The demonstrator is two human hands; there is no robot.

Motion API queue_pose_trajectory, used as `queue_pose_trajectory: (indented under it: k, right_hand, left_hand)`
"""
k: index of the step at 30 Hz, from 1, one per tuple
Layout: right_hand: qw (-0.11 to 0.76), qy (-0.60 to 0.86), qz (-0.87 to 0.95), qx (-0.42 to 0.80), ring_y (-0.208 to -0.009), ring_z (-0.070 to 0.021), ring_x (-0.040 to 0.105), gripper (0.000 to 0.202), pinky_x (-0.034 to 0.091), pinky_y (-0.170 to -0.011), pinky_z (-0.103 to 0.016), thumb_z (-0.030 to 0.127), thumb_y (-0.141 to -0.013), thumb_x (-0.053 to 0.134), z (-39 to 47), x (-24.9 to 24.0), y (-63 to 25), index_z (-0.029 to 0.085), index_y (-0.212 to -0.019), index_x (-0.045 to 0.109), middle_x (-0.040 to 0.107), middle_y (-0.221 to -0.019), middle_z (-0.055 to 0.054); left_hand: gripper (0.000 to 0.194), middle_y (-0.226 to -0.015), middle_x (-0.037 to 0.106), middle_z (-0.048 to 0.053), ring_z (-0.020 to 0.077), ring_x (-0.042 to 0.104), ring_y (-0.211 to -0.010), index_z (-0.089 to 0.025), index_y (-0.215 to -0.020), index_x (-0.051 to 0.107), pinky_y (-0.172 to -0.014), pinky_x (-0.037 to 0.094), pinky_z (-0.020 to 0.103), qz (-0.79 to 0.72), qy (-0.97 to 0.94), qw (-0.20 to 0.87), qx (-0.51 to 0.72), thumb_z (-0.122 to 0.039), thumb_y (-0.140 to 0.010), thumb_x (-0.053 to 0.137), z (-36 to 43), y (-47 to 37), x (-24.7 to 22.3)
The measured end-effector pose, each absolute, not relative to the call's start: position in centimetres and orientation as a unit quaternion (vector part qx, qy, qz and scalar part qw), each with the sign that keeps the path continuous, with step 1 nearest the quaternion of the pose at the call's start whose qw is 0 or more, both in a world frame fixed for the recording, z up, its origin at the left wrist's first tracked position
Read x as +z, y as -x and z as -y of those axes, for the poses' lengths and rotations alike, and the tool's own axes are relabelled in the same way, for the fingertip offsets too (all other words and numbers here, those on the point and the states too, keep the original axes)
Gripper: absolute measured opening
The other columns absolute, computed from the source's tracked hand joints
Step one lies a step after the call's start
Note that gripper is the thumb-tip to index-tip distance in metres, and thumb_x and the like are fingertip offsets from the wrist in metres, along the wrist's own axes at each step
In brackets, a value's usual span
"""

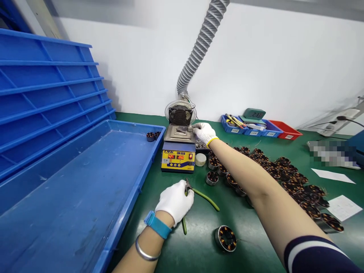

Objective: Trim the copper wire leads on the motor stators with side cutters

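My right hand [205, 132], in a white glove with a yellow cuff, pinches a small flat metal scraper [182, 129]. Its blade lies over the metal opening on top of a solder pot [179, 147] with red digits on its yellow front. Gloved in white too, my left hand [174, 201] closes around the head of green-handled cutting pliers [206, 197] at the table surface; part of the tool is hidden under the fingers. One wound motor stator [226, 239] sits alone near the front edge. A round whitish tin [200, 159] stands beside the pot.
At left lie a large blue tray [82, 178] with two stators [150, 137] in its far corner, and stacked blue trays [51, 87]. Many stators [273, 170] crowd the right. Behind are small blue bins [251, 131], a red bin [286, 130] and an exhaust hose [201, 43].
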State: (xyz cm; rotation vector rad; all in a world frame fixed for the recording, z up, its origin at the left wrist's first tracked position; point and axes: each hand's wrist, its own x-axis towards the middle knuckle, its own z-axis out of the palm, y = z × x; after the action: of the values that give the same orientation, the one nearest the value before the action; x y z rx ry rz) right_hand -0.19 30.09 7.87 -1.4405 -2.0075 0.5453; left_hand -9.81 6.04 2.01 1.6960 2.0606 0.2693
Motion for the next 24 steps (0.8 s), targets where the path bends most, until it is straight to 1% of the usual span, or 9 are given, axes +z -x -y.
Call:
queue_pose_trajectory:
  k: [5,10,16,21,24]
  right_hand:
    - [0.311,0.542,0.752,0.209,-0.107,-0.018,0.069,0.037,0.049,-0.1,-0.029,0.022,-0.086,0.054,-29.7,7.6,1.0,0.021,-0.118,0.073,0.076,-0.113,-0.004]
    - [0.311,0.525,0.761,0.219,-0.106,-0.0171,0.07,0.037,0.05,-0.099,-0.029,0.019,-0.086,0.053,-29.4,7.2,0.5,0.02,-0.117,0.073,0.076,-0.113,-0.004]
    - [0.311,0.506,0.771,0.231,-0.106,-0.0172,0.069,0.035,0.05,-0.099,-0.03,0.02,-0.085,0.055,-29.0,7.1,-0.3,0.019,-0.114,0.074,0.077,-0.113,-0.003]
    - [0.327,0.524,0.752,0.23,-0.103,-0.0166,0.07,0.04,0.051,-0.098,-0.029,0.021,-0.087,0.05,-29.5,7.1,0.2,0.018,-0.12,0.071,0.076,-0.114,-0.005]
    - [0.33,0.529,0.747,0.229,-0.105,-0.0178,0.07,0.039,0.05,-0.099,-0.03,0.022,-0.086,0.051,-29.7,7.1,0.6,0.019,-0.119,0.072,0.076,-0.114,-0.005]
  left_hand:
    - [0.027,-0.098,0.076,0.01,0.0313,0.072,-0.095,-0.025,-0.1,0.065,-0.073,0.049,0.037,-0.748,-0.616,0.224,0.103,-0.041,-0.091,0.046,-6.0,9.8,2.0]
    - [0.026,-0.098,0.076,0.009,0.0315,0.072,-0.096,-0.025,-0.101,0.065,-0.074,0.049,0.037,-0.747,-0.614,0.23,0.106,-0.041,-0.091,0.047,-5.9,9.8,2.2]
    - [0.027,-0.097,0.076,0.01,0.0307,0.072,-0.096,-0.025,-0.102,0.066,-0.075,0.05,0.037,-0.749,-0.611,0.233,0.106,-0.042,-0.091,0.047,-5.9,9.9,2.2]
    - [0.028,-0.098,0.076,0.01,0.0302,0.072,-0.096,-0.025,-0.102,0.066,-0.075,0.05,0.036,-0.75,-0.61,0.233,0.104,-0.043,-0.091,0.048,-6.0,9.8,2.2]
    - [0.027,-0.098,0.076,0.01,0.0311,0.072,-0.097,-0.025,-0.101,0.066,-0.075,0.05,0.037,-0.75,-0.612,0.23,0.103,-0.042,-0.091,0.048,-6.0,9.8,2.2]
